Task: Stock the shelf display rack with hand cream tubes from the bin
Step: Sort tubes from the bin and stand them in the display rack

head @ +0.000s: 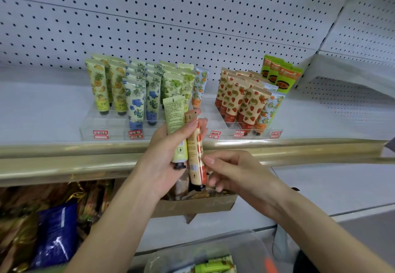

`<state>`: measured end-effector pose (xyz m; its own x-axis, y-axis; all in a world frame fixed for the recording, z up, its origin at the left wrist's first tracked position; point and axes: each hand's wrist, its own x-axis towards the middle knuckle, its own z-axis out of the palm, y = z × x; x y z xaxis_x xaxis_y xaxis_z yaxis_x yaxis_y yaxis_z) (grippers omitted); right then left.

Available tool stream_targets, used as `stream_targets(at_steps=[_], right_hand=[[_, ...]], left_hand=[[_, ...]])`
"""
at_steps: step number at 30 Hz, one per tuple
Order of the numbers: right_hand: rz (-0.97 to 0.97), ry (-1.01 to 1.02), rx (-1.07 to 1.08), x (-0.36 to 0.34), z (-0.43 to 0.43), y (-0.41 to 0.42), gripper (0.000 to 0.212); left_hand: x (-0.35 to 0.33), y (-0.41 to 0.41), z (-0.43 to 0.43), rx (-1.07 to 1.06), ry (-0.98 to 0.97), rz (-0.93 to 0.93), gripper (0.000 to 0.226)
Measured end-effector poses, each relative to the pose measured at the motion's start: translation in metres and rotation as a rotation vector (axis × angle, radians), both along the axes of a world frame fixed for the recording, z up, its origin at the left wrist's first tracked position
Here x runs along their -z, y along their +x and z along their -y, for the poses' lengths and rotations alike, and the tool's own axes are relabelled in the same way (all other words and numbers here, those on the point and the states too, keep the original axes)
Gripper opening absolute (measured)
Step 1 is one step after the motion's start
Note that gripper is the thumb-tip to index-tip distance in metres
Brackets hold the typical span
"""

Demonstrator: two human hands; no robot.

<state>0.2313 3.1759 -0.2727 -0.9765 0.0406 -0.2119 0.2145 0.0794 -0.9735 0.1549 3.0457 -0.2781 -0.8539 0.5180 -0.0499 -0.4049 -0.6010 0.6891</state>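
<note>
Pegboard (pixel 192 16) is backing the rack (pixel 102 123) of upright tubes (pixel 234 99). In front of the rack, the left hand (pixel 166 157) is gripping a green tube (pixel 175 121) and a strawberry tube (pixel 195 155); the right hand (pixel 233 172) is pinching the strawberry tube's lower end. The bin (pixel 258 245) is sitting below the rack.

Back panel (pixel 192 16): white pegboard, dark holes in even rows.
Shelf rail (pixel 299 146): gold-coloured, running the full width.
Price labels (pixel 100 132): red-bordered, in a row just above the rail.
Cardboard box (pixel 192 206): brown, open-topped, below the rail, holding wrapped packets.
Blue packet (pixel 55 236): glossy, lower left, among gold and brown wrapped goods (pixel 21 198).
</note>
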Motion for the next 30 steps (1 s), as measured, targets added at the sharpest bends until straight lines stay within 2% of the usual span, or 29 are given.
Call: stream_targets(at_steps=[4,7,10,16,20,24,30], right_hand=[[0.043,-0.066,-0.052,0.003,0.003,-0.001,0.033],[0.045,-0.098,-0.095,0.003,0.004,0.0,0.024],[0.04,-0.137,-0.111,0.004,0.003,0.001,0.023],[0.033,-0.184,-0.105,0.005,-0.002,0.003,0.019],[0.004,-0.1,-0.056,0.0,-0.006,0.004,0.029],[-0.078,0.065,0.03,-0.006,-0.015,0.004,0.026],[-0.198,-0.004,0.149,-0.027,-0.028,0.0,0.044]], left_hand=[[0.0,0.0,0.0,0.014,-0.002,-0.024,0.039],[0.002,-0.001,0.001,0.026,-0.063,-0.089,0.04],[0.003,-0.003,0.001,0.042,-0.116,-0.146,0.042],[0.002,-0.005,0.002,0.108,-0.101,-0.149,0.044],[0.004,-0.003,0.002,0.143,-0.131,-0.192,0.044],[0.007,-0.003,0.001,0.079,-0.162,-0.241,0.048],[0.01,-0.002,-0.004,0.101,-0.254,-0.225,0.047]])
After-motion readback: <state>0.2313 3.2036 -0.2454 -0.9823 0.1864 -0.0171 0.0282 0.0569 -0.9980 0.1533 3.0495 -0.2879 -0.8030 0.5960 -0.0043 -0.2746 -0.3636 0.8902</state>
